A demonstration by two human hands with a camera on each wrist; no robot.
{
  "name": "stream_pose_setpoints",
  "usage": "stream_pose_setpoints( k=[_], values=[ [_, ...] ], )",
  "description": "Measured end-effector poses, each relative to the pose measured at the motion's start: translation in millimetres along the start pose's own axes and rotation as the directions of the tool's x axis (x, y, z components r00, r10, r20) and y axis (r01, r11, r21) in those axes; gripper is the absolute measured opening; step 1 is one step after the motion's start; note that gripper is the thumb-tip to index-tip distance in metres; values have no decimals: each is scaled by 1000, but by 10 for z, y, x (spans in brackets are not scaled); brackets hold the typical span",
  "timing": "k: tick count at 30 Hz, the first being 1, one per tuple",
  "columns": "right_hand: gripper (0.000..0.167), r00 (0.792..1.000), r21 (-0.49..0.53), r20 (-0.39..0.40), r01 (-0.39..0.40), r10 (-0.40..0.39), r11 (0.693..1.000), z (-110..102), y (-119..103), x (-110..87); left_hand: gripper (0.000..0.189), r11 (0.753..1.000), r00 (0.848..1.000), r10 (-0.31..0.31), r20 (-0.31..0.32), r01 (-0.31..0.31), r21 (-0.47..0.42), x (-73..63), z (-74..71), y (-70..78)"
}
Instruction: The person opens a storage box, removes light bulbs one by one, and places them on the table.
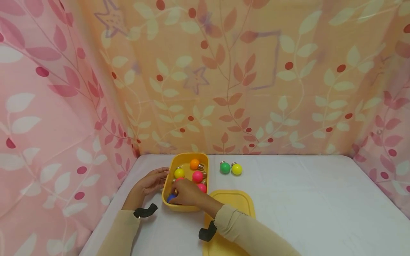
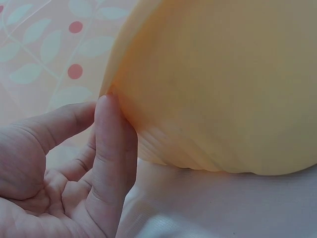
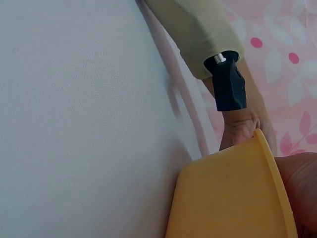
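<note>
A yellow plastic box (image 1: 206, 165) stands on the table with small coloured light bulbs inside. My right hand (image 1: 187, 192) reaches down into its near left corner, where the fingers and thumb close about a blue light bulb (image 1: 171, 198). In the right wrist view the box (image 3: 228, 198) hides most of that hand. At the box's left side is my left hand (image 1: 154, 182); in the left wrist view, thumb and fingertips (image 2: 108, 106) pinch the edge of the box (image 2: 213, 89). Also inside lie an orange bulb (image 1: 194, 164), a yellow bulb (image 1: 179, 173) and several pink bulbs (image 1: 197, 176).
To the right of the box, a green bulb (image 1: 225, 168) and a yellow bulb (image 1: 237, 169) lie side by side on the white-covered table (image 1: 304, 199). A yellow lid (image 1: 238, 201) lies partly beneath my right forearm. Leaf-patterned curtains (image 1: 230, 78) stand behind and at both sides.
</note>
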State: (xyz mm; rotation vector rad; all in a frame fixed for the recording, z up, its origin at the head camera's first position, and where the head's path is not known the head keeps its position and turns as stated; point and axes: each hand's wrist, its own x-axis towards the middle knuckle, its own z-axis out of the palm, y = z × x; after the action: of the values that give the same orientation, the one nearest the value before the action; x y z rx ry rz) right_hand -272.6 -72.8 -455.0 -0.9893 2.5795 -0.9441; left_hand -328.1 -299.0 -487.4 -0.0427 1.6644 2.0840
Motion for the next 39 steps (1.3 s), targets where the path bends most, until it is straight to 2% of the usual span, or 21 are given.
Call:
stream_pose_setpoints(
  k=[13,23,32,39],
  values=[
    [29,1000,-14,-22,-16,16,1000,-20,1,-56,38,1000,999,-30,-44,30,-6,25,4,17],
    [33,999,-61,-49,-1,-2,998,-163,-13,-172,34,1000,1000,-11,-10,11,-21,10,-18,-4],
    [39,993,94,-88,-76,85,993,-317,-28,-313,37,1000,1000,-9,-8,9,-1,4,-36,-19],
    [38,977,185,-201,-36,73,982,-423,54,-389,30,1000,1000,-12,-27,13,5,13,-43,-27]
  ],
)
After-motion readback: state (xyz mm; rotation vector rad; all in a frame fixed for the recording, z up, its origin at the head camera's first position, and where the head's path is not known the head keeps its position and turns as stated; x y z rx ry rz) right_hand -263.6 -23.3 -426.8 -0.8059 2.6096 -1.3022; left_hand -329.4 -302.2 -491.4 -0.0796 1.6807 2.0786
